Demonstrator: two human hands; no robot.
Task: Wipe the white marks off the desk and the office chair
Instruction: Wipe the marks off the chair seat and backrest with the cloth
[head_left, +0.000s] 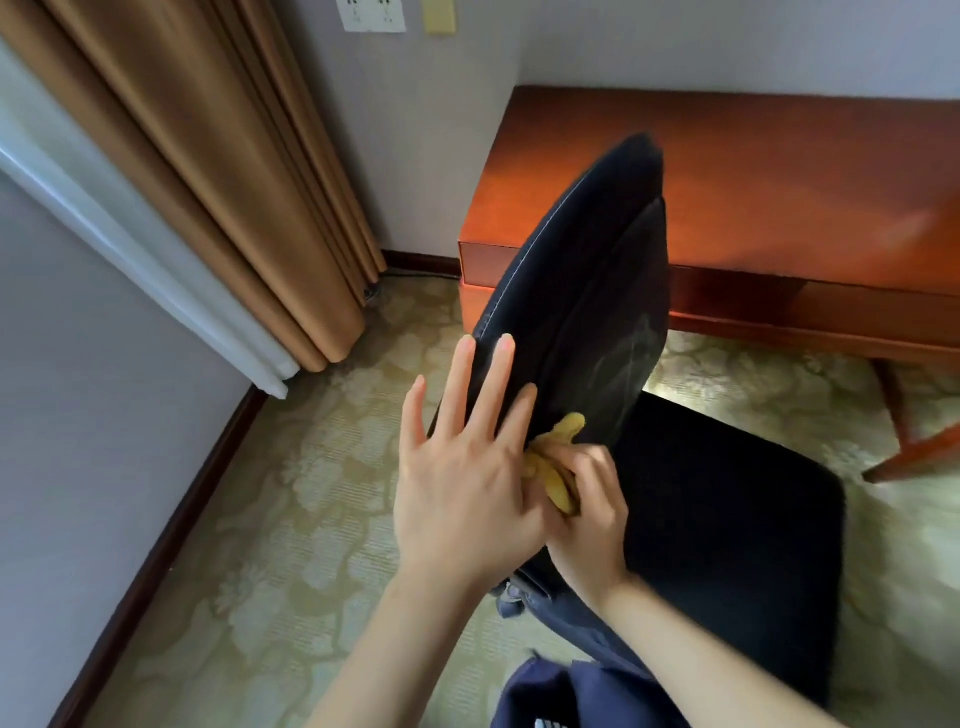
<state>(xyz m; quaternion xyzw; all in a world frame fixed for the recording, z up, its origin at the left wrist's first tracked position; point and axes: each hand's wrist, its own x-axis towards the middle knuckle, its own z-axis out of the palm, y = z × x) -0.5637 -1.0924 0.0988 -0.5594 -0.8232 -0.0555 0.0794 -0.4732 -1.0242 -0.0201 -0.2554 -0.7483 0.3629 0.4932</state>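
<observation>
**Asker:** Where is the thing being cleaned?

**Describer:** A dark office chair (675, 467) stands on patterned carpet (311, 519), at the front left corner of a reddish wooden bench (727, 171). Its backrest (582, 270) is seen nearly edge-on. Faint white marks (636, 353) streak the backrest's front face, partway up. A tan curtain (234, 182) hangs well off to the left.

**Asker:** And the hands?

**Describer:** The left grip (462, 483) is released, with straight fingers laid flat against the rear of the backrest. The right grip (587, 499) is clenched around a bunched yellow cloth (558, 441), pressing it to the front face low down, just above the seat (727, 519). The cloth sits below the marks, not on them.

**Asker:** How will it handle?

**Describer:** The cloth looks soft and light, and crumples easily in the fist. The backrest seems padded and smooth, so it would probably give a little under pressure. The chair itself may swivel or roll when rubbed. Bracing the rear face opposite the cloth looks like the sensible place to steady it.
</observation>
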